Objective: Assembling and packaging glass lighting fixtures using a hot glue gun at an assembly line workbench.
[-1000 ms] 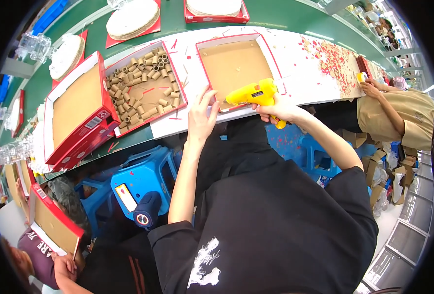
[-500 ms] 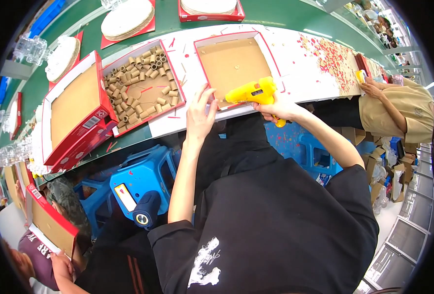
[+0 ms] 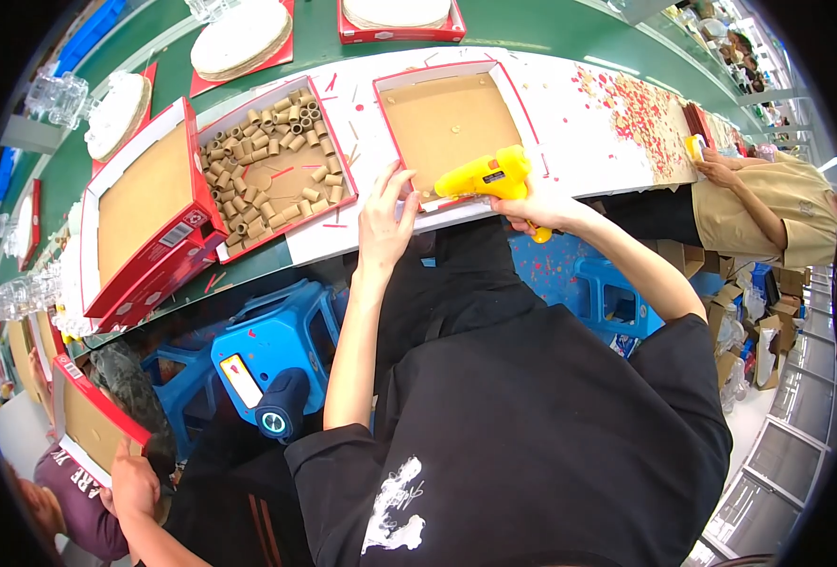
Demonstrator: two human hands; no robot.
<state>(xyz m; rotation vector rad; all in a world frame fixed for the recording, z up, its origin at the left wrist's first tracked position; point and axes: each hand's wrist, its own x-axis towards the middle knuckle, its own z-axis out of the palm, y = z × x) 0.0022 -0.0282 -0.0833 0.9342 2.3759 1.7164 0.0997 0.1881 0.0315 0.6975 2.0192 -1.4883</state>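
Observation:
My right hand (image 3: 536, 207) is closed around the handle of a yellow hot glue gun (image 3: 483, 176). The gun's nozzle points left, over the near edge of a shallow red-rimmed cardboard box (image 3: 456, 109) with a bare brown bottom and a few small spots on it. At that box's near left corner is my left hand (image 3: 385, 222), its fingers apart and slightly curled, nothing visible between them. Whether its fingertips touch the rim I cannot tell. Left of that hand, a second red box (image 3: 339, 194) holds many short brown cardboard tubes (image 3: 248, 151).
An empty red box (image 3: 140, 203) leans at the left. White round discs (image 3: 239, 40) lie in stacks farther back. Red scraps (image 3: 636, 118) cover the table's right part. A blue stool (image 3: 263, 354) stands below. Co-workers are at right and lower left, one holding a box (image 3: 97, 416).
The glue gun has shifted very slightly and my left hand has stayed nearly still. At lower left, a co-worker's hand has moved up onto the inside of the box held there.

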